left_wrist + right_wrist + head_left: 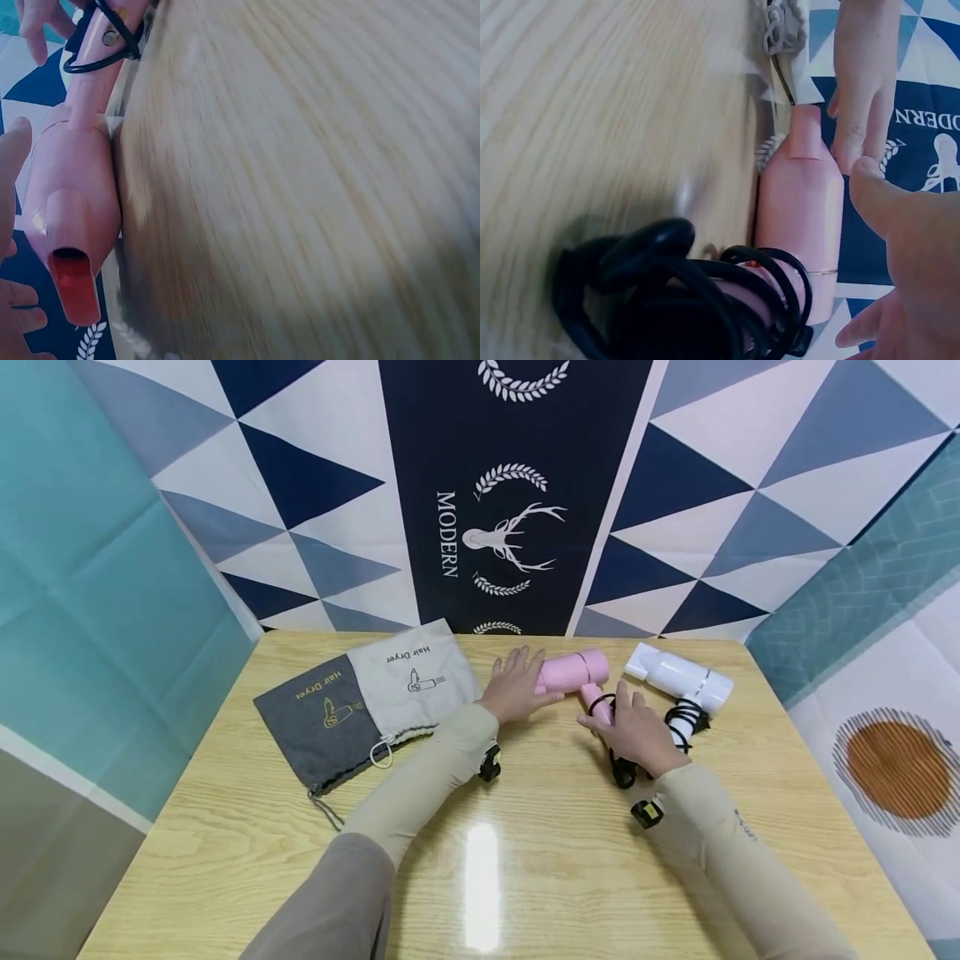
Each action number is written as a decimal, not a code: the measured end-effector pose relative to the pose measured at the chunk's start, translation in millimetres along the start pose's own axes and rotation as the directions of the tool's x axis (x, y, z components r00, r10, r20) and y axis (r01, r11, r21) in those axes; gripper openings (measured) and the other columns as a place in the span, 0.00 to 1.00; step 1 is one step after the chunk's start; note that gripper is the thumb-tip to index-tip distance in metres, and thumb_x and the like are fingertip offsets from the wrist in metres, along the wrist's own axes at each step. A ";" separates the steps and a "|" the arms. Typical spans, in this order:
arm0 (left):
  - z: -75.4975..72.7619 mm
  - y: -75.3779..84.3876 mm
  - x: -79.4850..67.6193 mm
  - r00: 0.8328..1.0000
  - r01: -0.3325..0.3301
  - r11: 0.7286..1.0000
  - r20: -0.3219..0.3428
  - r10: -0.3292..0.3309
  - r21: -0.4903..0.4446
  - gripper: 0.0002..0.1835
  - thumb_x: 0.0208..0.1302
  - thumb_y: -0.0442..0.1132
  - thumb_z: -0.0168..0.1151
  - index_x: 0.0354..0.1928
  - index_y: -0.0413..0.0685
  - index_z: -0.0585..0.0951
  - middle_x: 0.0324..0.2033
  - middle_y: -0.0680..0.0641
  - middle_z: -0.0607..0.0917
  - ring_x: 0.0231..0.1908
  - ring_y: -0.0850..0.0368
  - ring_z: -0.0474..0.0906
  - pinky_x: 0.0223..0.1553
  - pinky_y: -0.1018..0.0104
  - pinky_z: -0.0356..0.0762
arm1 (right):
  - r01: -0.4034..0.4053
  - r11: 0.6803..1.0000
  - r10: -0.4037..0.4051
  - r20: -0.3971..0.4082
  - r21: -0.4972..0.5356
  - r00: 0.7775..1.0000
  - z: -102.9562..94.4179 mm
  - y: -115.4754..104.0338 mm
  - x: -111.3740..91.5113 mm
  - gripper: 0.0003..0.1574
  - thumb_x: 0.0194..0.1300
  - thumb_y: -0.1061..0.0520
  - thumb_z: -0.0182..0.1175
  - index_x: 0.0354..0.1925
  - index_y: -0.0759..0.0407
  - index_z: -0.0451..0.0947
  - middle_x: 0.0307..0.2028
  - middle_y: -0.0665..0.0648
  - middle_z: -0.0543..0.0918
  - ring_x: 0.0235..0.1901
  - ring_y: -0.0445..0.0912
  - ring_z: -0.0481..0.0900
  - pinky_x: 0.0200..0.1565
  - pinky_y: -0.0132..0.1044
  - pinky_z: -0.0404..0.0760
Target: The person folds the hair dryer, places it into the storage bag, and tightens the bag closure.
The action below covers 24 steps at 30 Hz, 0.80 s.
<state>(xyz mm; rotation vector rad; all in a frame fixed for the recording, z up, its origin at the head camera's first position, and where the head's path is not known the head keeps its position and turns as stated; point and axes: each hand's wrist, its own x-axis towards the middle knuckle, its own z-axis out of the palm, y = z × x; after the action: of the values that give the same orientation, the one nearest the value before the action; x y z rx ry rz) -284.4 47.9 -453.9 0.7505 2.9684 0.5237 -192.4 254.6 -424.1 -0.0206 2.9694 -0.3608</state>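
Note:
A pink hair dryer [576,671] lies on the table with a black cord looped around its handle [769,300]. My left hand [513,687] is at its nozzle end [73,289], fingers extended and thumb stretched along the near side. Over the handle, my right hand [637,732] is spread, with the thumb reaching left and the fingers pointing away from me. In the right wrist view, the right thumb [874,187] shows beside the pink body, apart from the cord bundle [682,292]. Neither hand's fingers are curled around the dryer.
Right of the pink dryer lies a white hair dryer [678,679], its handle wrapped in black cord. On the left, a dark grey drawstring bag [311,727] and a light one [412,672], both printed "Hair Dryer", lie flat. A patterned cloth [330,485] hangs behind the wooden table [555,860].

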 end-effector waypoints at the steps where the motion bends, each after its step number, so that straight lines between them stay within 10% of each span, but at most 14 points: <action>1: 1.1 0.6 1.3 1.000 -0.004 1.000 0.000 0.004 -0.006 0.49 0.63 0.72 0.50 0.77 0.52 0.51 0.75 0.39 0.54 0.76 0.43 0.49 0.72 0.40 0.50 | -0.005 1.000 0.005 0.022 0.007 1.000 0.4 1.2 1.0 0.69 0.66 0.23 0.44 0.72 0.78 0.36 0.66 0.87 0.54 0.58 0.78 0.67 0.52 0.67 0.72; 16: 16.9 7.7 14.1 1.000 0.007 0.997 0.002 -0.007 -0.078 0.44 0.67 0.66 0.49 0.76 0.50 0.53 0.72 0.40 0.62 0.72 0.44 0.58 0.72 0.41 0.52 | -0.088 0.995 0.080 0.159 0.046 0.984 6.6 10.2 9.7 0.68 0.69 0.30 0.48 0.69 0.86 0.31 0.63 0.89 0.57 0.59 0.76 0.68 0.55 0.64 0.72; 24: 19.0 6.5 20.9 1.000 0.015 0.998 0.006 -0.015 -0.056 0.43 0.67 0.62 0.55 0.76 0.54 0.53 0.69 0.44 0.68 0.69 0.47 0.65 0.71 0.42 0.53 | -0.111 0.984 0.075 0.237 0.142 0.969 4.7 21.2 22.0 0.47 0.68 0.32 0.51 0.52 0.77 0.66 0.36 0.68 0.80 0.39 0.59 0.79 0.42 0.49 0.77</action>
<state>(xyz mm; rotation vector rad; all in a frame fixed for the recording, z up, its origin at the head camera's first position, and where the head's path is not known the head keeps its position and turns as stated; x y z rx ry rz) -297.7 68.9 -468.7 0.7229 2.9384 0.5997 -213.4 273.4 -436.9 0.0890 2.6940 -0.5362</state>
